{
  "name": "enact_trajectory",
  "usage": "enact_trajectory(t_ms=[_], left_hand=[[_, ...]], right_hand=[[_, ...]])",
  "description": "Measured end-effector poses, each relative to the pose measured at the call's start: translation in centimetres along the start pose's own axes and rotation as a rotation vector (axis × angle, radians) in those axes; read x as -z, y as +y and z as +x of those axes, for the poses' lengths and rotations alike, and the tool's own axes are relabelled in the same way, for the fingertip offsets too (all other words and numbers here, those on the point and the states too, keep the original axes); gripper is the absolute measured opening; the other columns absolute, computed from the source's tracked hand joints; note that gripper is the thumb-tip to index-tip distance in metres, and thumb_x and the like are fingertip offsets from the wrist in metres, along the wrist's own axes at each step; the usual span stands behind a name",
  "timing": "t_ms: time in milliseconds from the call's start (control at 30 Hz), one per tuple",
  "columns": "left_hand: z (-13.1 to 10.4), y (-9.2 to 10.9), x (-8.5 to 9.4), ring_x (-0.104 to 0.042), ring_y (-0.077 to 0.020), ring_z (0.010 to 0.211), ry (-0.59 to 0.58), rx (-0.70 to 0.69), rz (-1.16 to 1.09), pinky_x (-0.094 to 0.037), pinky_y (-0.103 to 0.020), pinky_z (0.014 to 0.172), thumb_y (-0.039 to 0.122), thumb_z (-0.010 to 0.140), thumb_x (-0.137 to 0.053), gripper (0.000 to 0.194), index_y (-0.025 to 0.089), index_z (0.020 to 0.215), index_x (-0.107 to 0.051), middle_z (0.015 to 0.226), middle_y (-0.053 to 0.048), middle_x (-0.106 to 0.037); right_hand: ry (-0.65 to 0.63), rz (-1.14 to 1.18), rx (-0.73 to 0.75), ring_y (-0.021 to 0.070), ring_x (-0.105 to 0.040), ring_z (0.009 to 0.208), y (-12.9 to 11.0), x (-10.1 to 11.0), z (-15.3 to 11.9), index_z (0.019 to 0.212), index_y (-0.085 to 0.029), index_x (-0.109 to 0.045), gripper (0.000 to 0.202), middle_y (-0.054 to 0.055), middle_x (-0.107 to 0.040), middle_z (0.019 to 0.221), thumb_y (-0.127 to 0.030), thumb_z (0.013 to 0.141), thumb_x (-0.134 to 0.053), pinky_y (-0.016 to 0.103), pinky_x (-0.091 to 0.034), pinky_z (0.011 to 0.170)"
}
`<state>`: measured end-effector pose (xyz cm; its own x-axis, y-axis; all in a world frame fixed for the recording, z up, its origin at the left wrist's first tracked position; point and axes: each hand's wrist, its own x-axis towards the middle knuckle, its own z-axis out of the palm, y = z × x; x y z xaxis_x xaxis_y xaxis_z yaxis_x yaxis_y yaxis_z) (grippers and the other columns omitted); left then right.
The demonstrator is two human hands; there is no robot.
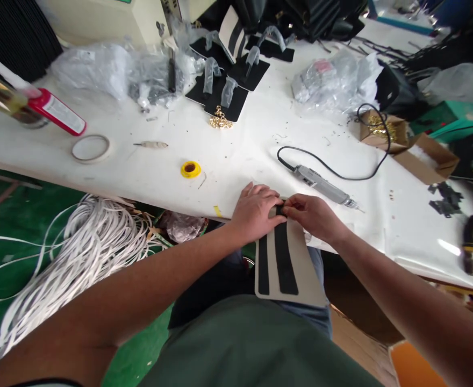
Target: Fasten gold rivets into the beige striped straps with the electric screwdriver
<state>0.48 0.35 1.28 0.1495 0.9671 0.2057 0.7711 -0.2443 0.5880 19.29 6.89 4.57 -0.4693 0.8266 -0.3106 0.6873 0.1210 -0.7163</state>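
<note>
Head view: two black strips (287, 259) line the beige panel (309, 275); I judge its far end, at the surface's (159, 180) near edge, unfinished, left hand (253, 214) loosely open over it, right hand (309, 214) pinching dark material (280, 210).

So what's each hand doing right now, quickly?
Left hand: pressed flat on the far end of the beige panel.
Right hand: fingertips pinched at the dark piece there; exactly what they grip is too small to tell.

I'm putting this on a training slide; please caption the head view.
Left hand and right hand meet on a black-striped beige panel at the worktable's edge.
</note>
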Motion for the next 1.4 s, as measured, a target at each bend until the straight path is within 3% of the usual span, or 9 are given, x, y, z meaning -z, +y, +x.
enact_trajectory(t_ms=[300, 500, 600, 700, 800, 967, 1033, 1200, 1400], left_hand=[[0.0, 0.0, 0.1, -0.057, -0.0278, 0.129, 0.029, -0.004, -0.015, -0.034, -0.056, 0.122, 0.042, 0.080, -0.085, 0.037, 0.024, 0.111, -0.074, 0.126, -0.003, -0.074], [0.1, -0.1, 0.2, -0.059, -0.0263, 0.127, 0.025, -0.004, -0.030, -0.036, -0.053, 0.119, 0.038, 0.080, -0.085, 0.032, 0.025, 0.107, -0.074, 0.124, -0.004, -0.074], [0.1, -0.1, 0.2, -0.059, -0.0261, 0.127, 0.025, -0.007, -0.022, -0.035, -0.053, 0.120, 0.039, 0.081, -0.085, 0.032, 0.025, 0.107, -0.074, 0.125, -0.004, -0.074], [0.1, -0.1, 0.1, -0.059, -0.0259, 0.127, 0.022, -0.007, -0.017, -0.033, -0.053, 0.121, 0.040, 0.081, -0.084, 0.032, 0.025, 0.108, -0.074, 0.126, -0.003, -0.074], [0.1, -0.1, 0.0, -0.058, -0.0258, 0.128, 0.026, -0.009, -0.017, -0.031, -0.053, 0.123, 0.041, 0.082, -0.083, 0.032, 0.026, 0.108, -0.073, 0.126, -0.002, -0.074], [0.0, -0.1, -0.1, -0.058, -0.0261, 0.128, 0.028, -0.016, -0.022, -0.031, -0.052, 0.122, 0.040, 0.083, -0.083, 0.032, 0.025, 0.109, -0.073, 0.125, -0.002, -0.074], [0.0, -0.1, -0.1, -0.058, -0.0264, 0.128, 0.030, -0.016, -0.018, -0.031, -0.053, 0.122, 0.040, 0.083, -0.083, 0.031, 0.025, 0.108, -0.073, 0.125, -0.002, -0.074], [-0.1, 0.0, -0.1, -0.058, -0.0266, 0.128, 0.029, -0.013, -0.009, -0.032, -0.052, 0.121, 0.042, 0.083, -0.083, 0.032, 0.026, 0.108, -0.073, 0.125, -0.003, -0.074], [-0.2, 0.0, -0.1, -0.056, -0.0271, 0.131, 0.023, -0.004, -0.019, -0.028, -0.055, 0.124, 0.043, 0.083, -0.083, 0.034, 0.028, 0.110, -0.071, 0.126, -0.001, -0.073]], right_hand=[[0.002, 0.032, 0.105, 0.0196, -0.067, 0.079, -0.1, 1.1, -0.5, 0.095, -0.021, -0.077, 0.027, 0.002, -0.076, 0.086, -0.043, 0.091, -0.063, 0.030, -0.048, 0.070], [0.567, -0.498, 0.192, 0.0327, -0.066, 0.109, 2.6, 4.9, 0.6, 0.119, -0.020, -0.074, 0.038, 0.015, -0.072, 0.119, -0.045, 0.090, -0.068, 0.045, -0.051, 0.092], [0.452, -0.721, 0.067, 0.0372, -0.064, 0.113, 4.5, 6.4, 1.6, 0.131, -0.020, -0.068, 0.053, 0.017, -0.069, 0.125, -0.053, 0.090, -0.067, 0.048, -0.050, 0.090], [0.347, -0.745, 0.039, 0.0332, -0.066, 0.105, 5.6, 7.0, 1.9, 0.128, -0.022, -0.069, 0.045, 0.015, -0.072, 0.119, -0.052, 0.095, -0.058, 0.041, -0.048, 0.079], [0.373, -0.532, 0.013, 0.0285, -0.066, 0.087, 5.4, 7.5, 1.3, 0.120, -0.022, -0.072, 0.044, 0.011, -0.075, 0.099, -0.054, 0.096, -0.055, 0.036, -0.045, 0.069], [0.352, 0.458, 0.118, 0.0255, -0.068, 0.085, 1.6, 6.9, -0.7, 0.106, -0.022, -0.065, 0.043, 0.008, -0.071, 0.097, -0.060, 0.092, -0.050, 0.038, -0.054, 0.072], [0.379, 0.688, 0.195, 0.0250, -0.067, 0.086, -0.6, 5.4, -1.0, 0.104, -0.024, -0.060, 0.040, 0.007, -0.066, 0.092, -0.059, 0.090, -0.047, 0.040, -0.057, 0.075], [0.646, 0.644, 0.256, 0.0186, -0.055, 0.058, -4.3, 0.7, -0.5, 0.085, -0.027, -0.050, 0.039, -0.004, -0.045, 0.064, -0.063, 0.085, -0.063, 0.034, -0.050, 0.057], [0.657, 0.657, 0.335, 0.0155, -0.050, 0.050, -5.0, -1.4, 0.3, 0.077, -0.027, -0.046, 0.043, -0.005, -0.046, 0.059, -0.060, 0.081, -0.074, 0.032, -0.047, 0.050]])
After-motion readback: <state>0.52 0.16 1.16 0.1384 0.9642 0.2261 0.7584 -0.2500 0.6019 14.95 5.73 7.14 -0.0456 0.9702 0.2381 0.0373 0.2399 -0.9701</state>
